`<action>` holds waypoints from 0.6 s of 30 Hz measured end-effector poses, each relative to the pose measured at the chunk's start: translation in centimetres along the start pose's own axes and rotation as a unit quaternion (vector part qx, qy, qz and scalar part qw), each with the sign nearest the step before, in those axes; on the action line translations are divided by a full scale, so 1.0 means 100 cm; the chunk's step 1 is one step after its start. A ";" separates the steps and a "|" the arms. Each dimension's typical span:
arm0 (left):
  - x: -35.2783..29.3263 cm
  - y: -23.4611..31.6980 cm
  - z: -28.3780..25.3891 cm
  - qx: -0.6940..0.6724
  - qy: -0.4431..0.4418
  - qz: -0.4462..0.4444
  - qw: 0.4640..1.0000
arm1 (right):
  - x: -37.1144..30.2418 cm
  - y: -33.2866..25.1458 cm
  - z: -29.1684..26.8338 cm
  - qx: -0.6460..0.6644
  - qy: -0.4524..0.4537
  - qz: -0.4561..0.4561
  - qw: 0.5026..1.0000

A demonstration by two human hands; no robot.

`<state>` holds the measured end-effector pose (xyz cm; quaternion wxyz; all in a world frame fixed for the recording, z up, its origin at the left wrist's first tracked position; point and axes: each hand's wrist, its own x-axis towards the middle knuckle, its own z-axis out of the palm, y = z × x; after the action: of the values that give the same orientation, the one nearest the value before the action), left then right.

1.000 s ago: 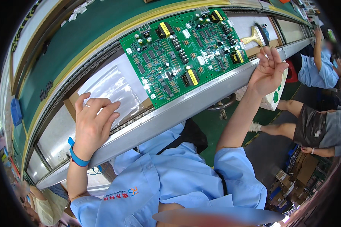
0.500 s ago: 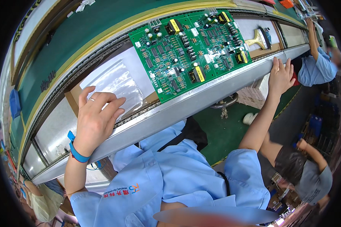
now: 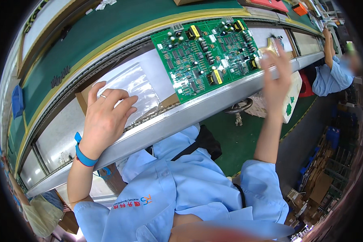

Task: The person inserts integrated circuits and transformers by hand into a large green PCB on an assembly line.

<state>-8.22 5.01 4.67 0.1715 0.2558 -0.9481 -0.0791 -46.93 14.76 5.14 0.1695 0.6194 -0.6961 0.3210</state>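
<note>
A green circuit board panel (image 3: 181, 66) with two matching halves lies across the conveyor rails, carrying black-and-yellow transformers, capacitors and rows of small chips. My left hand (image 3: 109, 115), wearing a ring and a blue wrist strap, rests by the near rail left of the panel. Its fingers are loosely curved and apart, with nothing in them, over the edge of a clear plastic bag (image 3: 135, 86). My right hand (image 3: 276, 78) is smeared by motion above the near rail, beside the panel's right end. Partly behind its fingers shows a brush with a pale yellow handle (image 3: 270, 45).
The grey metal near rail (image 3: 157, 127) runs crosswise before me. Beyond lies a green bench (image 3: 121, 26) with a row of small black parts (image 3: 60, 77) and a blue bin (image 3: 17, 101). A co-worker in blue (image 3: 332, 78) is at the far right.
My right hand has left the near rail and moved left toward the panel's right end and the brush. My left hand stays by the rail. The view has shifted slightly; a person at lower right is gone.
</note>
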 end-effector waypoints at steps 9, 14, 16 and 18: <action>-0.002 -0.014 -0.005 -0.046 0.003 -0.028 0.999 | -0.039 -0.158 0.035 0.135 -0.185 -0.166 0.959; -0.002 -0.010 -0.004 -0.057 -0.017 -0.028 0.998 | -0.048 -0.155 0.039 0.103 -0.159 -0.156 0.969; -0.002 -0.011 -0.003 -0.060 -0.024 -0.025 0.998 | -0.051 -0.150 0.035 0.099 -0.161 -0.156 0.969; -0.003 -0.011 -0.001 -0.067 -0.031 -0.030 0.997 | -0.055 -0.146 0.033 0.096 -0.162 -0.154 0.970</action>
<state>-7.41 4.17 4.42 0.1562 0.2694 -0.9375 -0.1556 -31.22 16.28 2.69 0.0415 0.7763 -0.5763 0.2522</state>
